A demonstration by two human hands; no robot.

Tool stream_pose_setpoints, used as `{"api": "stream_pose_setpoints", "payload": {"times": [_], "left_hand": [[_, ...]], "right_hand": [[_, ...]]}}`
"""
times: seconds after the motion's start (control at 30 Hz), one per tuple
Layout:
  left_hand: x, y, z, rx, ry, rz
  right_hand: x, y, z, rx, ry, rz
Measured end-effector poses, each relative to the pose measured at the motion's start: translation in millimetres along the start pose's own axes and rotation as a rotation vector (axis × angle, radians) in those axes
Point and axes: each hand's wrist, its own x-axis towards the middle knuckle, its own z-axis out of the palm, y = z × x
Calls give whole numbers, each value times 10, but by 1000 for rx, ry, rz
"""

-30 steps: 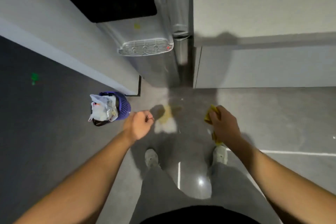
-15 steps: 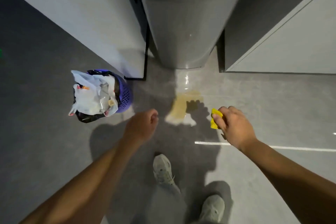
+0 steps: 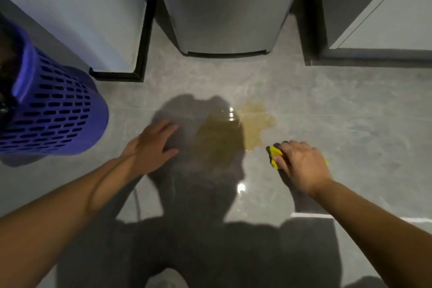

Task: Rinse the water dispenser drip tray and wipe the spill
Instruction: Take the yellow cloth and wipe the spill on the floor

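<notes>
A yellowish-brown spill (image 3: 236, 131) lies on the grey tiled floor in front of the silver water dispenser base (image 3: 224, 7). My right hand (image 3: 301, 166) is closed on a yellow cloth (image 3: 275, 153) that rests on the floor just right of the spill's near edge. My left hand (image 3: 152, 145) lies flat on the floor with fingers spread, left of the spill. The drip tray is out of view.
A blue perforated waste basket (image 3: 53, 110) stands at the left. A white cabinet (image 3: 77, 7) with a black base is left of the dispenser, and another white cabinet (image 3: 378, 11) is at the right. My shadow covers the near floor.
I have crouched close to the floor. My left hand opened and went down flat on the tiles. My right hand brought the yellow cloth down beside the spill.
</notes>
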Motion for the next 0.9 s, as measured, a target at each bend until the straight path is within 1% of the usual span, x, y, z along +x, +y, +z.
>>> {"api": "stream_pose_setpoints", "payload": {"times": [0.07,0.13,0.2,0.27,0.33,0.4,0.43,0.5,0.63,0.7,0.77,0.83,0.9], "left_hand": [[18,-47,170,36,-18,26],[3,-50,231,67,-36,43],[-11,-28,194,71,-56,43],[-14,24,147,47,-58,20],[-13,64,123,46,-50,-1],[-15,68,123,51,-46,-5],[-14,64,127,51,-43,-5],[-17,54,129,57,-34,-10],[-12,63,143,65,-34,-8],[-9,38,147,56,-41,6],[-9,-16,135,45,-56,33],[-18,-76,120,39,-68,58],[-49,-96,119,57,-34,46]], "right_hand": [[-55,32,141,-18,67,-13],[-144,44,191,-24,121,13],[-222,34,190,-36,122,57],[-240,57,193,-63,71,73],[-151,98,196,-87,-31,47],[84,164,180,-88,-147,37],[252,200,165,-87,-176,35],[625,221,119,-96,-168,1],[1068,86,100,-185,-148,-183],[991,56,171,-215,-132,-231],[745,38,270,-181,-119,-245],[435,-1,402,-123,-88,-222],[233,-52,494,-87,-75,-182]]}}
